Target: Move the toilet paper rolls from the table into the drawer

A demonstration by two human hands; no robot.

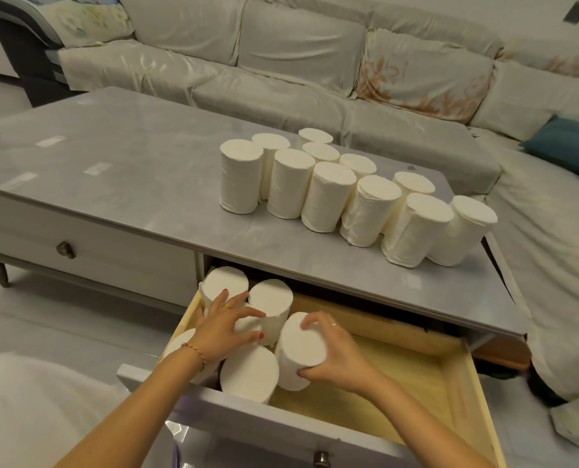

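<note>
Head view shows the roll [300,349] I'm setting into the drawer [416,373]: light, soft-sided paper that dents if squeezed, so my right hand [335,352] wraps it round the top and side with curled fingers, gently. My left hand [220,329] has its fingers spread over a neighbouring roll [247,324] in the drawer's left end, apparently steadying it; the grip is partly hidden. Far on the tabletop [112,184], more rolls [352,194] stand upright, close together.
</note>
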